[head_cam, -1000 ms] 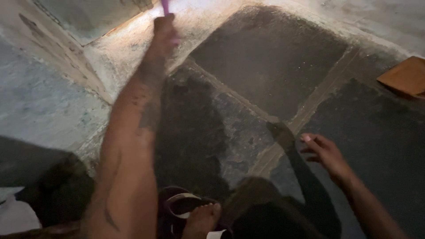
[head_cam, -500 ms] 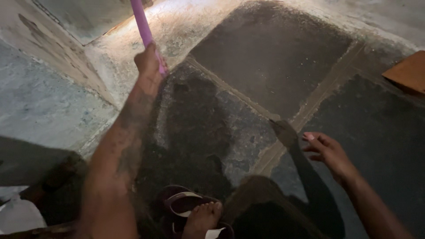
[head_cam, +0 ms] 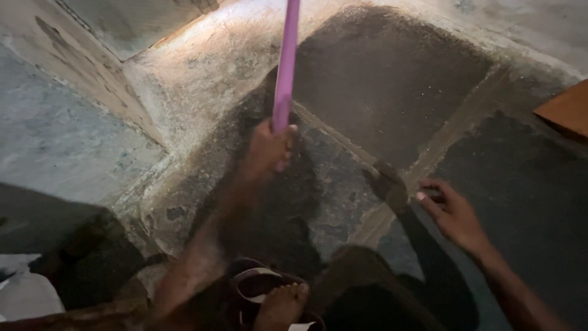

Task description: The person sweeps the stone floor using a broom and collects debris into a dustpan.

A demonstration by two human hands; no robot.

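Here, left hand (head_cam: 267,149) grips pink handle (head_cam: 285,67).

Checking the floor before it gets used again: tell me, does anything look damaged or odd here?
Yes. The floor is patchy: dark stained slabs beside pale, worn, blotchy areas near the wall. A brown board lies askew at the right edge. The left hand grips a purple handle; the right hand is empty.
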